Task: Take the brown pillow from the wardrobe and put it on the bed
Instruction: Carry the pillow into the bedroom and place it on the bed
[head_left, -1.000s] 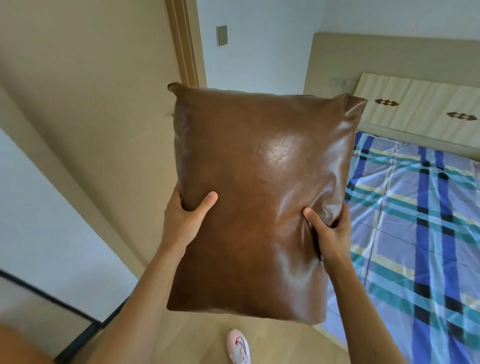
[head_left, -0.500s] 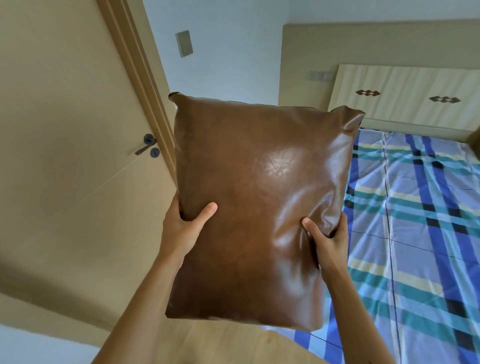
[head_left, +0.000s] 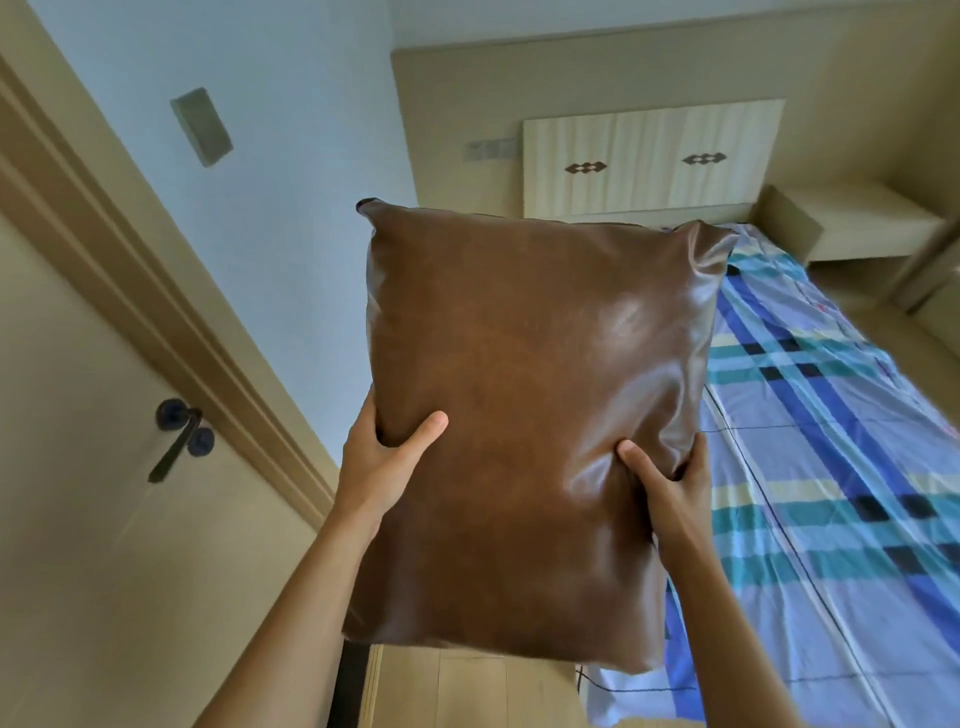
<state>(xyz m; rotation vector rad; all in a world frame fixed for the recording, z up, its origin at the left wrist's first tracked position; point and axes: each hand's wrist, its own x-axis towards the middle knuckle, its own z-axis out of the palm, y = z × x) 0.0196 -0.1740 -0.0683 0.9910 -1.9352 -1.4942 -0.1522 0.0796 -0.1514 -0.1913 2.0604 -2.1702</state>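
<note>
The brown leather-look pillow hangs upright in the air in front of me, filling the middle of the view. My left hand grips its left edge, thumb on the front face. My right hand grips its right edge, thumb pressed into the front and denting it. The bed with a blue, teal and cream plaid sheet stretches along the right side, behind and below the pillow. The pillow's lower right corner overlaps the bed's near corner in the view. The wardrobe is out of view.
A beige door with a dark lever handle stands on the left, shut. A headboard panel backs the bed, and a low beige bedside shelf sits at the far right. A strip of wooden floor shows below the pillow.
My view has swung to the right and come nearer the bed, so the door handle and bedside shelf have come into sight. Both hands keep the same grip on the pillow.
</note>
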